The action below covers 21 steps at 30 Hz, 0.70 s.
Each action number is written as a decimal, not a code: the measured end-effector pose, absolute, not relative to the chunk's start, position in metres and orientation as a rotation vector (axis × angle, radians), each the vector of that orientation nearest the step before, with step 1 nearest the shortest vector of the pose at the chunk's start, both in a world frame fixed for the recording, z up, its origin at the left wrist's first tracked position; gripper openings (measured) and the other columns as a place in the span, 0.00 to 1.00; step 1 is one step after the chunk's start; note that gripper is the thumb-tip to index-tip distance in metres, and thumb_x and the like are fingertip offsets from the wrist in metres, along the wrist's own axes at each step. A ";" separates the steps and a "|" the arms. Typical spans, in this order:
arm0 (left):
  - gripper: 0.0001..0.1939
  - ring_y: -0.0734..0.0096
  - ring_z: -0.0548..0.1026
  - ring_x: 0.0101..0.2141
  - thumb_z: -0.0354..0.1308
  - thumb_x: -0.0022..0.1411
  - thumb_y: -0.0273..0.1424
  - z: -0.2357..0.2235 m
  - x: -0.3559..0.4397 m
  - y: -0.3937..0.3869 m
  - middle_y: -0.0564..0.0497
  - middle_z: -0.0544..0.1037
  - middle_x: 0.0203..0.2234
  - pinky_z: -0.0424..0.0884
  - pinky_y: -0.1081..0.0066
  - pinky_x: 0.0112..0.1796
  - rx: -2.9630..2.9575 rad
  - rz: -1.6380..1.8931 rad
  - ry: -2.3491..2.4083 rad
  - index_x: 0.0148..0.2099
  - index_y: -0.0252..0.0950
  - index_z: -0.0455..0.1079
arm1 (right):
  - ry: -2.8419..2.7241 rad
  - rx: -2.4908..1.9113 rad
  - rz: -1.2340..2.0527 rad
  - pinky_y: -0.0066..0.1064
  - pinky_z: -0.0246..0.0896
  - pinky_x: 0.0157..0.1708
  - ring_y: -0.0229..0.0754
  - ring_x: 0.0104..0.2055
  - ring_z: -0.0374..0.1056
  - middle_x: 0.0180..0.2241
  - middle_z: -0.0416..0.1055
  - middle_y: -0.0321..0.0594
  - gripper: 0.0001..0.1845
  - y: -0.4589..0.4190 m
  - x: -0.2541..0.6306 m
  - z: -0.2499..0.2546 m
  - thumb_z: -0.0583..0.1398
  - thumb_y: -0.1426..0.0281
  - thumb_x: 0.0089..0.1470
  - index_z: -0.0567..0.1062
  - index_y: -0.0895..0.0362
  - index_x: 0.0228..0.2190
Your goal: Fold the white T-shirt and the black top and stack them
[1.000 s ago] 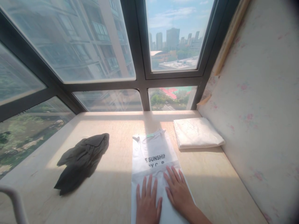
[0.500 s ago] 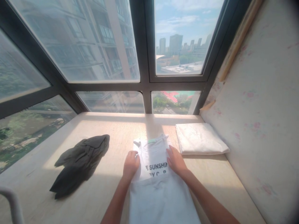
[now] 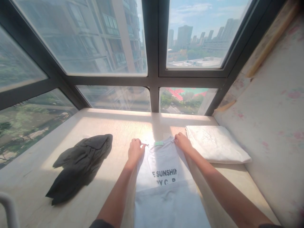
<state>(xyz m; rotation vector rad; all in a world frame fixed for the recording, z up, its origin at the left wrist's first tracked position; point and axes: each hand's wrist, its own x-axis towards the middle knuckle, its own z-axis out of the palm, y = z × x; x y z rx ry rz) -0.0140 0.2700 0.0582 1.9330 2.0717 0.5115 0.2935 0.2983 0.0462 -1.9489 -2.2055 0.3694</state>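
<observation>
A white T-shirt point(image 3: 163, 158) with dark printed letters and a pale green neck label lies in front of me, its lower part folded up over the print. My left hand point(image 3: 136, 150) pinches the shirt's upper left corner by the shoulder, fingers closed on the cloth. At the opposite shoulder my right hand point(image 3: 182, 142) grips the upper right corner in the same way. The collar spans the gap between both hands. Fingertips are partly hidden by the knuckles and the fabric.
A crumpled dark garment point(image 3: 82, 164) lies to the left on the pale wooden surface point(image 3: 114, 126). To the right rests a folded white cloth point(image 3: 216, 144) near the flowered wall point(image 3: 273, 126). Dark window frames point(image 3: 154, 80) border the far side. A grey curved bar point(image 3: 9, 209) pokes in at lower left.
Both hands have moved up from the shirt's sides to its shoulder corners and now pinch them. The shirt's top edge looks wider and straighter. The view has shifted slightly.
</observation>
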 end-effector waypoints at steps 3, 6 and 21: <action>0.29 0.58 0.73 0.46 0.59 0.59 0.35 0.061 -0.019 0.285 0.39 0.73 0.48 0.67 0.67 0.41 1.837 0.514 2.008 0.60 0.31 0.60 | -2.216 -1.917 0.392 0.32 0.56 0.51 0.48 0.52 0.66 0.50 0.69 0.53 0.24 0.312 0.298 0.046 0.59 0.73 0.58 0.70 0.62 0.56; 0.29 0.64 0.76 0.38 0.62 0.56 0.35 0.064 -0.023 0.297 0.43 0.78 0.41 0.67 0.72 0.35 1.787 0.492 1.893 0.58 0.30 0.63 | -2.251 -1.880 0.458 0.31 0.56 0.51 0.47 0.51 0.67 0.47 0.73 0.50 0.26 0.322 0.299 0.044 0.61 0.74 0.55 0.71 0.63 0.56; 0.19 0.57 0.72 0.51 0.54 0.59 0.27 0.068 -0.024 0.261 0.41 0.73 0.49 0.68 0.58 0.53 1.939 0.759 1.882 0.54 0.34 0.67 | -2.177 -1.767 0.388 0.39 0.58 0.57 0.49 0.57 0.64 0.54 0.69 0.55 0.25 0.277 0.288 0.073 0.55 0.80 0.57 0.70 0.63 0.56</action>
